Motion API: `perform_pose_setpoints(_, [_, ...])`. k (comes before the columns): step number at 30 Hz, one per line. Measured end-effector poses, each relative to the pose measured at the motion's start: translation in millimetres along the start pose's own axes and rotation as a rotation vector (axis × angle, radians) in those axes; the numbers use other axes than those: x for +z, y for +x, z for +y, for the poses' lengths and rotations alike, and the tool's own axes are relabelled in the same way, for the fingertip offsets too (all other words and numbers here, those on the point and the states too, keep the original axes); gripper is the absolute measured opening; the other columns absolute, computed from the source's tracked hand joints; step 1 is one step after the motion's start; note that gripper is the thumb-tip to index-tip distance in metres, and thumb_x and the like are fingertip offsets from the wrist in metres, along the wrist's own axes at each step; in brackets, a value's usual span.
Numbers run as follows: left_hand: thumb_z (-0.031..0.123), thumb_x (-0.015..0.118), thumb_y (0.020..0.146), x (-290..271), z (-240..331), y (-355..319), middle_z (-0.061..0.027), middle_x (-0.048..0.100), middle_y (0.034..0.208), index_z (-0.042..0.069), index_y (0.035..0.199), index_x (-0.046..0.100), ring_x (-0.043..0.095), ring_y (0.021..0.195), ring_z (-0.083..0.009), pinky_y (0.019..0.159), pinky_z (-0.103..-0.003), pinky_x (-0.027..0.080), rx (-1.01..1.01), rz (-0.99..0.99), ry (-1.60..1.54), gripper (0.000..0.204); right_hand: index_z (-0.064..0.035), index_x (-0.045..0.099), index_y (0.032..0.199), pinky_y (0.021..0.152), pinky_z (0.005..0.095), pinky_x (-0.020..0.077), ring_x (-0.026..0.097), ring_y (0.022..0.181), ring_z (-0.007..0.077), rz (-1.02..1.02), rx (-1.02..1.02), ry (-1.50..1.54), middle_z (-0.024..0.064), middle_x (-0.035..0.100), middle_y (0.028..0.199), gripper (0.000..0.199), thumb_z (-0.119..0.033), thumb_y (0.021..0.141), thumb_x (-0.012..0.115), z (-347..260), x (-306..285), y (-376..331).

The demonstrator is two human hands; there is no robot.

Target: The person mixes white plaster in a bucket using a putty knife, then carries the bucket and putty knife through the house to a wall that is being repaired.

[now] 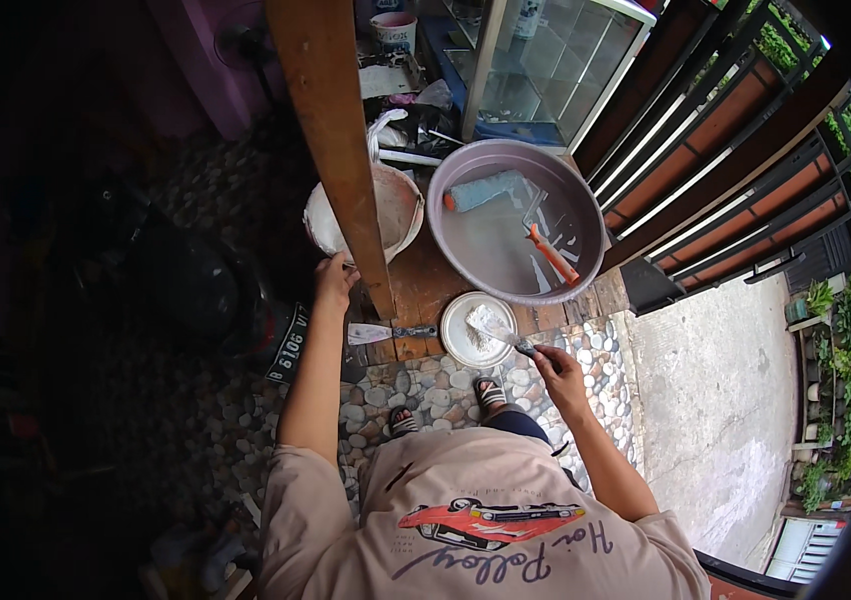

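Observation:
My right hand (558, 372) is closed round the handle of a putty knife (508, 336). White paste coats its blade, which is over a round white lid (453, 345) smeared with the same paste. At the left, my left hand (334, 287) has its fingers curled at the near rim of a white, paint-stained bucket (326, 222), partly hidden by a wooden post. Between my hands, a second, wider scraper (371, 333) with a dark handle lies on the wooden boards, paste on its blade.
A purple-grey basin (438, 235) of cloudy water holds a paint roller (553, 254). The upright wooden post (331, 120) stands close to my left hand. Behind are a glass cabinet (556, 75) and clutter. A motorcycle (181, 270) is at left, a slatted fence (746, 195) at right.

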State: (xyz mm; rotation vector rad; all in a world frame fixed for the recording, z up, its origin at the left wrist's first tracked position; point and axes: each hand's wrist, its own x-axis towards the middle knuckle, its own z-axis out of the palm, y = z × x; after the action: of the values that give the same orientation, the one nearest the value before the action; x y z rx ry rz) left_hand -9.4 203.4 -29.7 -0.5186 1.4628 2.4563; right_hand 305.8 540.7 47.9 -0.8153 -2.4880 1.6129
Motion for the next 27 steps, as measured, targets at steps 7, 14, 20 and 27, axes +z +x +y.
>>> perform_pose_setpoints(7, [0.028,0.057,0.094,-6.9,-17.0,-29.8,-0.0105,0.061,0.116,0.004,0.118,0.053,0.06,0.107,-0.022,0.087,-0.038,0.05,0.176,-0.013,-0.021,0.034,0.0003,0.065,0.112,0.078,0.0267,0.0479,0.061,0.086,0.0133,-0.177,-0.072,0.137,0.0082,0.067,0.096,0.029,-0.02,0.092,0.064,-5.5,-31.7,42.3])
perform_pose_setpoints(14, [0.025,0.052,0.094,64.1,-90.0,-193.7,-0.0024,0.061,0.075,0.005,0.093,0.06,0.055,0.057,-0.009,0.044,-0.02,0.038,0.17,0.487,0.176,0.022,-0.0027,0.053,0.129,0.054,0.0198,0.0328,0.04,0.06,0.0055,-0.493,0.131,0.542,-0.0032,0.048,0.074,0.033,-0.016,0.1,0.047,-6.5,-64.9,71.3])
perform_pose_setpoints(20, [0.034,0.048,0.101,187.8,-151.8,-261.6,-0.0079,0.065,0.103,0.0,0.114,0.06,0.063,0.088,-0.0134,0.068,-0.026,0.049,-0.129,-0.211,0.225,0.038,-0.0015,0.044,0.136,0.063,0.0251,0.0517,0.062,0.086,0.0128,-0.712,0.189,0.578,0.0083,0.061,0.103,0.04,-0.013,0.098,0.049,-14.2,-55.0,73.9])
perform_pose_setpoints(27, [0.028,0.057,0.097,191.6,-171.2,-265.2,-0.0001,0.065,0.088,0.005,0.104,0.064,0.061,0.077,-0.0089,0.065,-0.024,0.048,-0.126,0.025,0.14,0.026,-0.0025,0.042,0.132,0.072,0.0287,0.0558,0.065,0.094,0.0189,-0.832,0.227,0.567,0.0107,0.055,0.113,0.038,-0.01,0.096,0.055,-11.1,-41.1,59.8])
